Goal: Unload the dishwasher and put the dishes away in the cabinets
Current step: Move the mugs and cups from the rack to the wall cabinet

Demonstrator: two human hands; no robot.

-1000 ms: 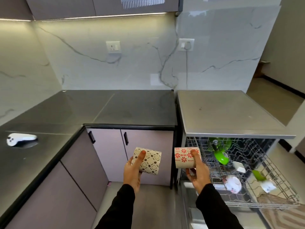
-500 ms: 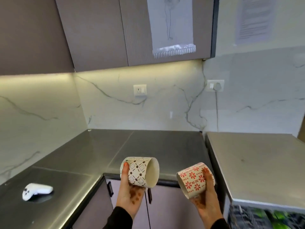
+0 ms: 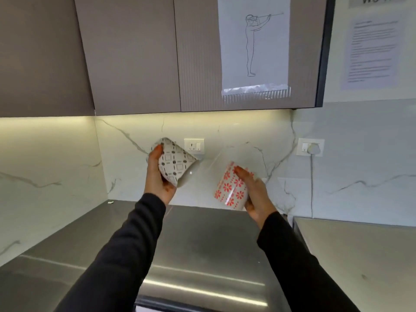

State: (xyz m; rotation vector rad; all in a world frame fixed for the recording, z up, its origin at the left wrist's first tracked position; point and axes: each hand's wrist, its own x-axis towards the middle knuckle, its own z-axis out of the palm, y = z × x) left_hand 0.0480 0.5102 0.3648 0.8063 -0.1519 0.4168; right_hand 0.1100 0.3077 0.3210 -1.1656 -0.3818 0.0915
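Left hand (image 3: 157, 176) grips a tilted cup with dark geometric print (image 3: 174, 164); right hand (image 3: 255, 194) grips a cup with red floral print (image 3: 229, 188) — both held above the steel counter (image 3: 202, 244). Upper cabinet doors (image 3: 135, 55) closed overhead — a line drawing sheet (image 3: 254, 43) taped on the right door.

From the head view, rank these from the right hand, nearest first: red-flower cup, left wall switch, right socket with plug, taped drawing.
1. red-flower cup, held in the right hand
2. left wall switch, up-left
3. right socket with plug, up-right
4. taped drawing, on the cabinet door above
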